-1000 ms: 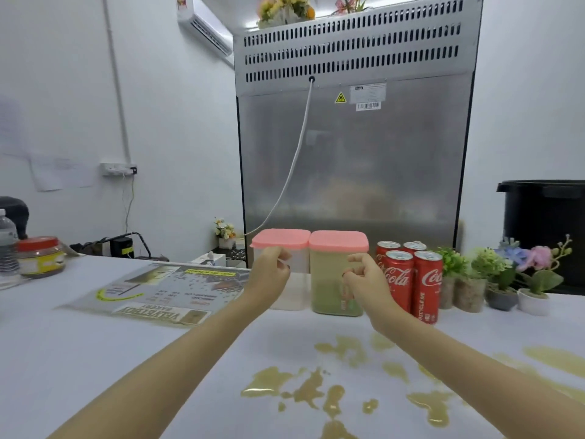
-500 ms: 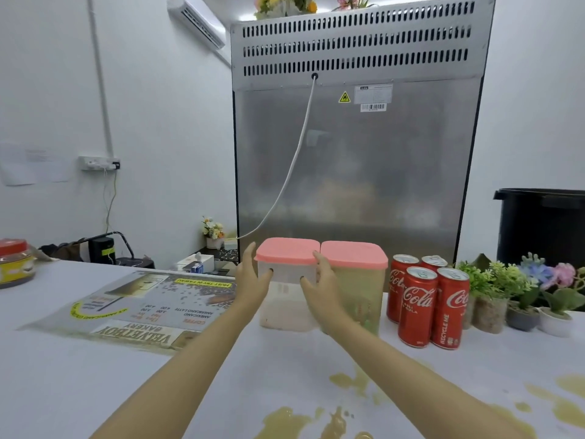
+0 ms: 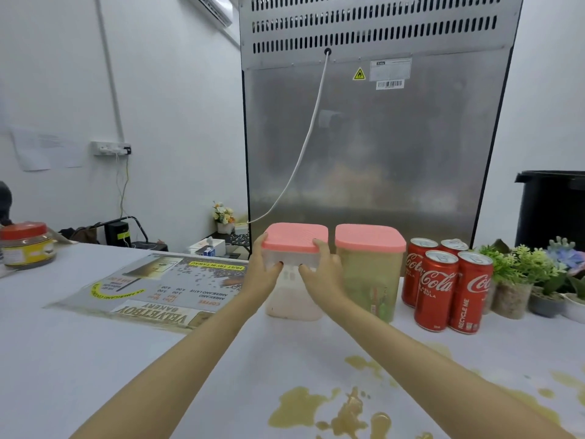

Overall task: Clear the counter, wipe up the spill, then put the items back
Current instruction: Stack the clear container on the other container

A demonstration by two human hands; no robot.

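Two clear containers with pink lids stand side by side at the back of the white counter (image 3: pixel 79 359). My left hand (image 3: pixel 264 274) and my right hand (image 3: pixel 319 275) grip the left container (image 3: pixel 294 240) by its two sides just under the lid; pale pink powder fills its lower part. The right container (image 3: pixel 368 270) holds greenish powder and stands untouched. Several red cola cans (image 3: pixel 438 288) cluster to its right. A yellow-brown spill (image 3: pixel 329 413) spreads over the near counter between my forearms and off to the right.
A laminated menu sheet (image 3: pixel 152 286) lies flat at the left. A red-lidded jar (image 3: pixel 27 243) sits at the far left edge. Small potted plants (image 3: pixel 522 274) line the right. A steel fridge back (image 3: pixel 373 147) rises behind the counter, with a black bin (image 3: pixel 550 207) beside it.
My right hand left the greenish container and closed on the right side of the left container. Both hands now clasp it. The view has shifted left and closer.
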